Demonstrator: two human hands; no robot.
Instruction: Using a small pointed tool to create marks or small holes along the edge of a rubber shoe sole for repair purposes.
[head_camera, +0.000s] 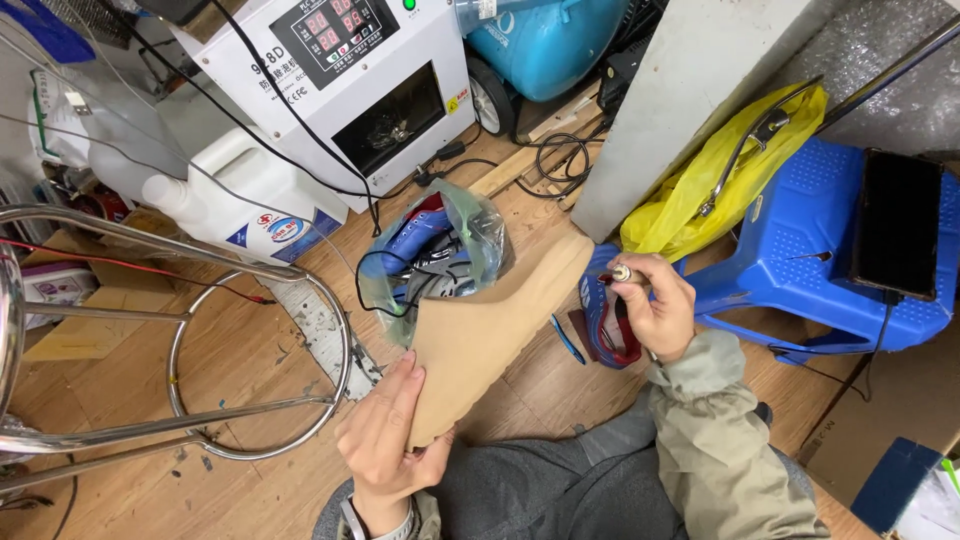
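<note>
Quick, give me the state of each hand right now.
Left hand: closed grip on the lower end of the tan foam shoe.
Right hand: closed grip on a small metal-tipped tool; its kind cannot be told.

At the back stands a white machine box with a dark control panel (335, 35) on its front, set with small red number displays and a green round light beside it. Below that panel, a small yellow sticker (458, 101) sits at the right edge of the machine's dark window. To the left, a white plastic jug (240, 190) lies on the wooden floor, wearing a blue, white and red label (285, 231). In front of the machine, a clear greenish plastic bag (470, 225) holds blue and white shoes. A yellow plastic bag (740, 180) leans on the blue stool, where a black phone-like slab with a dark screen (897, 222) rests. Flat brown cardboard (85, 335) lies at far left, another piece (880, 410) at lower right.
</note>
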